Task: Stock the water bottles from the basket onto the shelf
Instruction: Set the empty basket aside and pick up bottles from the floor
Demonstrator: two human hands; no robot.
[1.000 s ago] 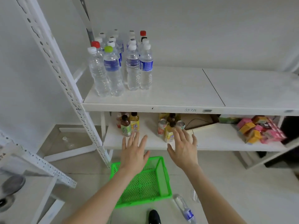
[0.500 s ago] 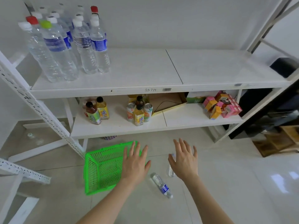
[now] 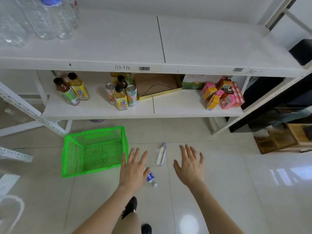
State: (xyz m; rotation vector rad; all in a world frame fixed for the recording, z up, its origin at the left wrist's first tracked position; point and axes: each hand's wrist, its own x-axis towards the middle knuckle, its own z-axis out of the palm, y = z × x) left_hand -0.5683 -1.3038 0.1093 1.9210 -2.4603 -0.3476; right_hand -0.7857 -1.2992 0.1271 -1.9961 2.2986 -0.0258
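Head view: green basket (image 3: 94, 152) holds nothing; two bottles (image 3: 161, 154) on floor.

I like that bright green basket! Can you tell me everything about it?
The green basket looks like plastic, with slatted mesh walls, a mesh bottom and a thick rim. It stands on the pale tiled floor, in front of the lower shelf, and looks empty. The left hand hovers at its right edge; contact is unclear.
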